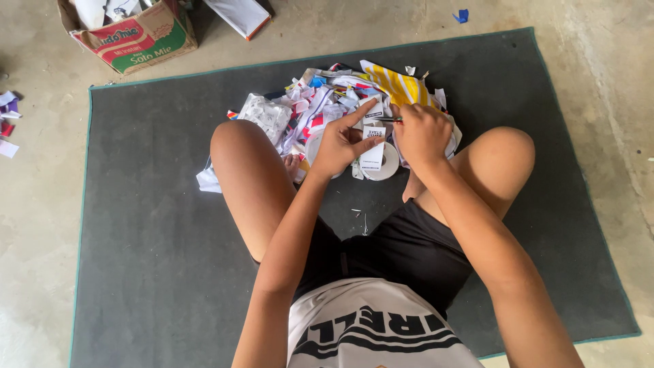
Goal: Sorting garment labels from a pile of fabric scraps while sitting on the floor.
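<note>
I sit cross-legged on a dark grey mat (150, 225). My left hand (344, 140) pinches a small white printed paper strip (372, 146), with the index finger stretched out over it. My right hand (421, 131) is closed around a thin pen-like tool (388, 119) whose tip points left toward the strip. Below both hands lies a white roll of tape (390, 163). A heap of colourful paper scraps (327, 95) spreads just beyond my hands, with a yellow striped piece (402, 85) on top.
A cardboard box (133, 34) stands on the concrete floor at the upper left, a flat white packet (238, 15) beside it. Loose paper bits (8, 126) lie at the left edge. A blue scrap (462, 15) lies beyond the mat.
</note>
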